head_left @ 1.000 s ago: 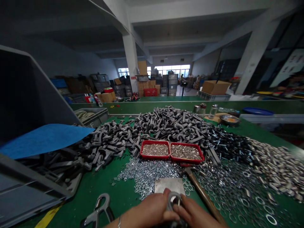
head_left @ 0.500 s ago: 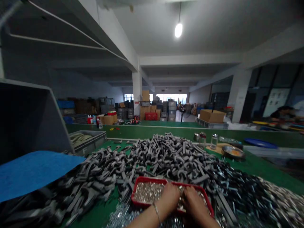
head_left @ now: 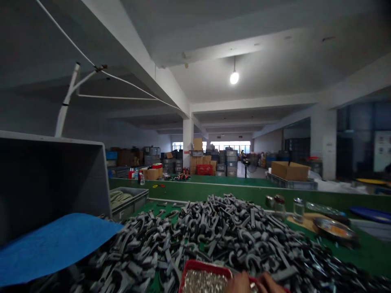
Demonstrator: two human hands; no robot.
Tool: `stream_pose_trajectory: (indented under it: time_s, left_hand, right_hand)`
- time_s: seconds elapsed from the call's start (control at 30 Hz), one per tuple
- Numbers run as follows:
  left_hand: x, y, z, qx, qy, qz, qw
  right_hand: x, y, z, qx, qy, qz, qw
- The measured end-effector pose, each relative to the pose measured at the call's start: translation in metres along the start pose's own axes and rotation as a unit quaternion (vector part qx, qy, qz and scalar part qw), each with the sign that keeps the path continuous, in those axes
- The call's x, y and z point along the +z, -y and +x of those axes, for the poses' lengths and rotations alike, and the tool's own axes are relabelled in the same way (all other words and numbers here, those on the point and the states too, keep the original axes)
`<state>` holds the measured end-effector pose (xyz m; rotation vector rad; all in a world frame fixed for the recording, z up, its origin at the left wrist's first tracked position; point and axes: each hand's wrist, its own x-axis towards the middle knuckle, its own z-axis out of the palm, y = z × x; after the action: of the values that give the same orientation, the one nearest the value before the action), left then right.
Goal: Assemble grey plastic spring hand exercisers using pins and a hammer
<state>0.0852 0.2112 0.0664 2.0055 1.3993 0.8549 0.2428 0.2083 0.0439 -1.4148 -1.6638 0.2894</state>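
Note:
At the bottom edge of the view, my left hand and my right hand are side by side over a red tray. Small shiny metal pieces fill the tray's left part. Both hands are partly cut off by the frame, with curled fingers pointing down at the tray. Whatever is between the fingertips is hidden. Just beyond the tray spreads a large heap of grey hook-shaped parts.
A grey bin lies on its side at left, a blue sheet at its mouth. Behind is a grey crate. Glass jars and a metal bowl stand right. Dark parts lie at lower right.
The view has tilted up and turned slightly left, so the tray and hands sit lower in the picture and are largely cut off. Both hands remain at the tray.

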Motion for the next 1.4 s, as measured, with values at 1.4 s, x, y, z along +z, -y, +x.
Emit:
stream_pose_trajectory:
  time_s: [1.4]
  left_hand:
    - [0.020, 0.078, -0.217, 0.142, 0.089, 0.266, 0.949]
  right_hand:
    - [-0.040, -0.004, -0.187, 0.058, 0.296, -0.332, 0.894]
